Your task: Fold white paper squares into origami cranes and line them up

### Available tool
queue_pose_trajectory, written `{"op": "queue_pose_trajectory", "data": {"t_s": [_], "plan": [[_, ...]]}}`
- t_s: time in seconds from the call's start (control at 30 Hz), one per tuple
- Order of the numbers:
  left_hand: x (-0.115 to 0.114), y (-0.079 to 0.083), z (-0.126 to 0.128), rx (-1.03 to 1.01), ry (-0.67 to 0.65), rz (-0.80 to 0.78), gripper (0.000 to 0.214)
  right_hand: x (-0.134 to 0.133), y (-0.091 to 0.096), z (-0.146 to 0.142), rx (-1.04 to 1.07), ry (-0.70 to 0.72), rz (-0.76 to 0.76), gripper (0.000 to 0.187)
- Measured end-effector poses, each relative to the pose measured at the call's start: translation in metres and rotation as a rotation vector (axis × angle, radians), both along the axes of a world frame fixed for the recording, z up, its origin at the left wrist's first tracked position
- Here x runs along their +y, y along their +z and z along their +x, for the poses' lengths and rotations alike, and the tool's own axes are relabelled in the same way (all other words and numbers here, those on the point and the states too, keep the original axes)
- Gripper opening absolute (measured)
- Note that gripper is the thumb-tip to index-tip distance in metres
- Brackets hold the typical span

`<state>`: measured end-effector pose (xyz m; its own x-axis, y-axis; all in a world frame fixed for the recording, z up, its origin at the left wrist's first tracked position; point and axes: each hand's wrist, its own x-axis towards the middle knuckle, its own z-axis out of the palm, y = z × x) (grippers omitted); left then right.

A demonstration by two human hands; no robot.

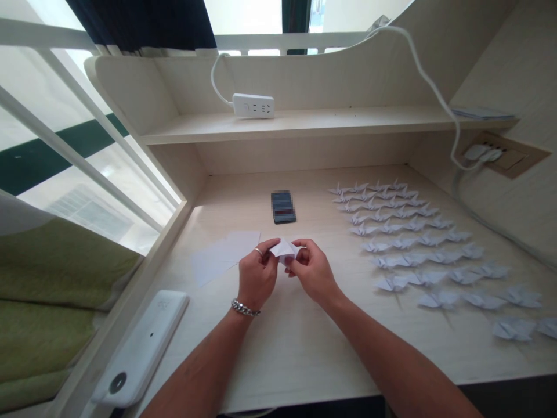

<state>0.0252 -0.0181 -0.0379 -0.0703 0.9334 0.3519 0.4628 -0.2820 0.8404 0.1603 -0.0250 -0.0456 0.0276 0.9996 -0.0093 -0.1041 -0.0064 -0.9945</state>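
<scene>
Between my two hands, just above the desk, is a small partly folded piece of white origami paper with a pointed top. My left hand pinches its left side; a ring and a chain bracelet show on that hand and wrist. The right side is gripped by my right hand, thumb in front and fingers behind. Flat white paper sheets lie on the desk to the left of my left hand. Rows of folded white paper cranes stand on the right part of the desk.
A phone lies beyond my hands. At the left edge rests a long white device with a round dark button. A white power strip sits on the shelf; its cable reaches a wall socket at right.
</scene>
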Motion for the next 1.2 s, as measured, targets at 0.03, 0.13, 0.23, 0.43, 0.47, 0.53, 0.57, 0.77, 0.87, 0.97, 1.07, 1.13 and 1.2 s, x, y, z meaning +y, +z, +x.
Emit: {"op": "queue_pose_trajectory", "data": {"t_s": [0.03,0.13,0.23,0.43,0.47,0.53,0.57,0.77,0.87,0.97,1.07,1.13,1.2], "plan": [[0.000,0.000,0.000,-0.046,-0.041,-0.006,0.032,-0.001,-0.001,-0.001,-0.014,0.006,0.013,0.031],[0.002,-0.001,0.001,-0.143,-0.148,-0.037,0.038,-0.003,-0.004,-0.002,-0.062,0.035,0.046,0.028],[0.003,0.001,0.000,-0.122,-0.129,-0.071,0.037,-0.004,-0.005,-0.003,-0.095,0.076,0.041,0.028],[0.003,0.003,-0.002,-0.036,-0.065,-0.107,0.044,-0.003,-0.004,-0.002,-0.111,0.098,0.009,0.028],[0.003,0.003,-0.002,-0.023,-0.061,-0.115,0.045,-0.003,-0.004,-0.002,-0.106,0.099,0.008,0.028],[0.003,0.003,-0.001,-0.038,-0.076,-0.132,0.045,-0.002,-0.005,-0.002,-0.092,0.100,0.008,0.030],[0.004,0.003,-0.001,-0.069,-0.096,-0.143,0.045,-0.002,-0.005,-0.002,-0.089,0.096,0.010,0.031],[0.007,0.004,0.000,-0.316,-0.170,-0.232,0.038,-0.006,0.001,0.001,-0.334,-0.007,0.179,0.037],[0.008,0.003,0.000,-0.370,-0.172,-0.255,0.039,-0.007,0.007,0.005,-0.459,-0.084,0.363,0.027],[0.007,0.003,-0.001,-0.398,-0.178,-0.263,0.038,-0.006,0.010,0.008,-0.498,-0.029,0.494,0.023],[0.006,0.006,-0.001,-0.372,-0.154,-0.255,0.038,-0.005,0.010,0.010,-0.484,0.009,0.469,0.023],[0.006,0.008,-0.001,-0.323,-0.132,-0.240,0.037,-0.004,0.009,0.011,-0.465,0.016,0.422,0.022],[0.005,0.009,-0.001,-0.257,-0.112,-0.221,0.034,-0.003,0.009,0.011,-0.457,0.028,0.396,0.021]]}}
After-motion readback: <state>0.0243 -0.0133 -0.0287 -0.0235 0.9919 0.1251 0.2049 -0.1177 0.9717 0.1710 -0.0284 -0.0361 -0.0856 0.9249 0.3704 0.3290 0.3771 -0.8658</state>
